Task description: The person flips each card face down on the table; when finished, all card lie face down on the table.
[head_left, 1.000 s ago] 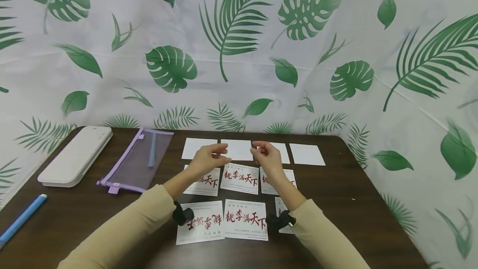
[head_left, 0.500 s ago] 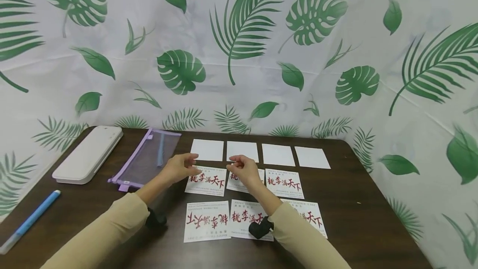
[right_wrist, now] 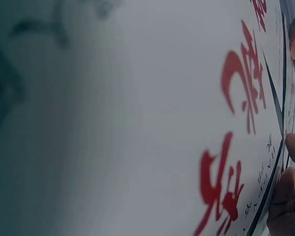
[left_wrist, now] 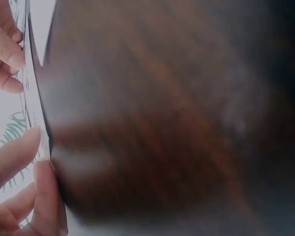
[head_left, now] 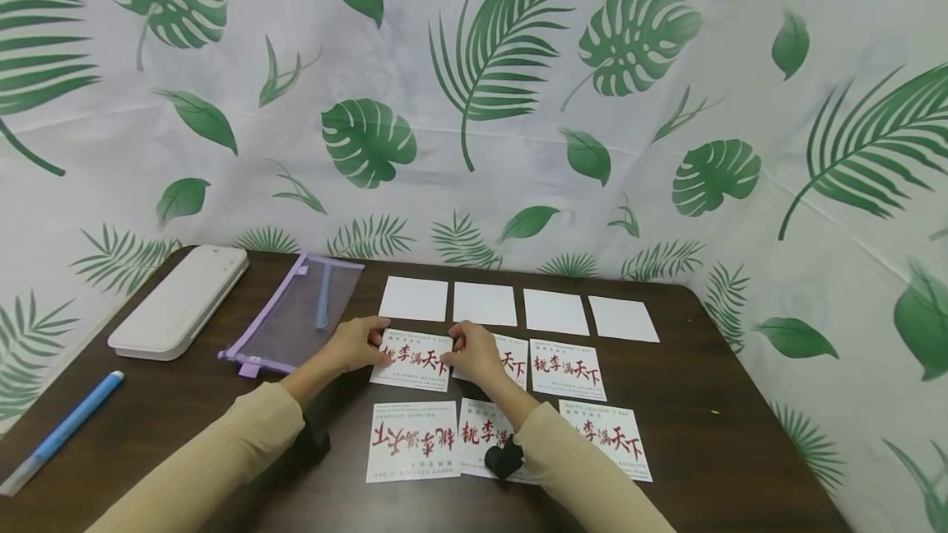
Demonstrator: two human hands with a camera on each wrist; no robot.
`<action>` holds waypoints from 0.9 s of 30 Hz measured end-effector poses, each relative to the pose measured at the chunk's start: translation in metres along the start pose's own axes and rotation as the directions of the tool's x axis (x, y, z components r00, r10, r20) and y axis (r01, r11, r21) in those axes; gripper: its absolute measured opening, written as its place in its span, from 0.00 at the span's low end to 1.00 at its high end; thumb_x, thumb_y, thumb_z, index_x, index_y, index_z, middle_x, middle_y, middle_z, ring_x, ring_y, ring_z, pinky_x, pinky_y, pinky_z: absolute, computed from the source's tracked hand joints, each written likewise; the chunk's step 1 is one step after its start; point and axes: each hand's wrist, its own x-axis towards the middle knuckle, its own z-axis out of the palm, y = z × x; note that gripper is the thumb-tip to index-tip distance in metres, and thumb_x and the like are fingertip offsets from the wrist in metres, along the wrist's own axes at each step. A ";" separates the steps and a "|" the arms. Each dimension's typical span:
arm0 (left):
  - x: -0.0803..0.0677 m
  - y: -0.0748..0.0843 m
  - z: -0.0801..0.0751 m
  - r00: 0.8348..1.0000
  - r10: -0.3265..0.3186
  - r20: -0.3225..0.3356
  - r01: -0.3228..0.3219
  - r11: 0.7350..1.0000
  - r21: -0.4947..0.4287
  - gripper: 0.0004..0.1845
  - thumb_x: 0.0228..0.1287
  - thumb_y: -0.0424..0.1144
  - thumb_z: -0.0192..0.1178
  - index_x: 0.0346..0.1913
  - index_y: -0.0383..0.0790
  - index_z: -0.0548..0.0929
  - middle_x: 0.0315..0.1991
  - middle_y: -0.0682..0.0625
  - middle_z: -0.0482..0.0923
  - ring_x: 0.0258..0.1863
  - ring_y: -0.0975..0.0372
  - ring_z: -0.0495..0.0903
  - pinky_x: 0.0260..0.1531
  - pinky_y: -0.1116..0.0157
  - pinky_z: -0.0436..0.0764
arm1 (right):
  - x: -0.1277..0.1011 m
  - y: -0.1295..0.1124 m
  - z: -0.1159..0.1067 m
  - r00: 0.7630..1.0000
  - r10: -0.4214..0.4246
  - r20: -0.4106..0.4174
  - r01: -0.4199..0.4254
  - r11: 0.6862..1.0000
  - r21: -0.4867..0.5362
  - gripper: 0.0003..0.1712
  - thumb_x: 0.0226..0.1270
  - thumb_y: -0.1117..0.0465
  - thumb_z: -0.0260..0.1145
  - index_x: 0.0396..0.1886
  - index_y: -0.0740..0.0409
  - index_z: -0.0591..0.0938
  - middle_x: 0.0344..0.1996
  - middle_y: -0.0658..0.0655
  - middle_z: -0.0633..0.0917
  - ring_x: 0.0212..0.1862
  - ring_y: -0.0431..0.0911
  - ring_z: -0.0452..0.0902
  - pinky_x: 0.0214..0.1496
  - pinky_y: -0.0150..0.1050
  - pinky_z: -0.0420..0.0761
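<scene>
So both hands, left hand (head_left: 360,344) and right hand (head_left: 474,350), are pinching one card (head_left: 411,359) by its edges; four blanks (head_left: 518,308) and five other printed cards are already lying on the counter (head_left: 711,426).

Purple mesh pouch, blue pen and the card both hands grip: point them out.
purple mesh pouch (head_left: 295,321), head view, middle of its mesh.
blue pen (head_left: 62,432), head view, mid barrel.
card (head_left: 411,359), head view, its red lettering.

Even, soft light fills the sharp head view, its edges bowed by a wide lens; both wrist views are close, dim and heavily out of focus
</scene>
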 end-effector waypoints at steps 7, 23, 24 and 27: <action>0.003 0.005 -0.002 1.000 0.003 0.009 -0.003 1.000 0.029 0.29 0.41 0.30 0.73 0.52 0.31 0.78 0.30 0.47 0.76 0.31 0.59 0.72 0.32 0.66 0.71 | 0.000 -0.006 -0.006 1.000 0.015 0.008 -0.014 1.000 -0.028 0.19 0.47 0.67 0.73 0.40 0.66 0.78 0.24 0.53 0.75 0.26 0.41 0.66 0.29 0.32 0.67; -0.005 0.008 0.003 0.999 0.038 -0.010 -0.038 0.998 0.050 0.25 0.37 0.29 0.75 0.43 0.35 0.77 0.38 0.40 0.74 0.34 0.56 0.77 0.37 0.59 0.76 | -0.004 0.001 -0.005 0.997 0.074 0.017 -0.076 0.992 0.097 0.16 0.50 0.70 0.70 0.36 0.62 0.73 0.25 0.52 0.75 0.27 0.42 0.69 0.29 0.31 0.70; -0.005 0.008 0.003 0.999 0.043 -0.014 -0.042 0.998 0.038 0.25 0.37 0.28 0.75 0.42 0.35 0.77 0.38 0.40 0.74 0.34 0.56 0.78 0.37 0.60 0.77 | -0.005 0.002 -0.005 0.997 0.074 0.015 -0.075 0.990 0.117 0.15 0.51 0.70 0.70 0.37 0.62 0.73 0.25 0.52 0.75 0.27 0.41 0.69 0.28 0.30 0.70; -0.008 0.009 0.004 0.999 0.043 -0.030 -0.044 0.999 -0.011 0.25 0.39 0.27 0.74 0.44 0.34 0.77 0.36 0.42 0.76 0.33 0.57 0.79 0.34 0.63 0.77 | -0.007 0.005 -0.006 0.995 0.097 -0.002 -0.095 0.977 0.189 0.13 0.54 0.70 0.69 0.38 0.62 0.74 0.24 0.51 0.74 0.26 0.41 0.69 0.27 0.29 0.70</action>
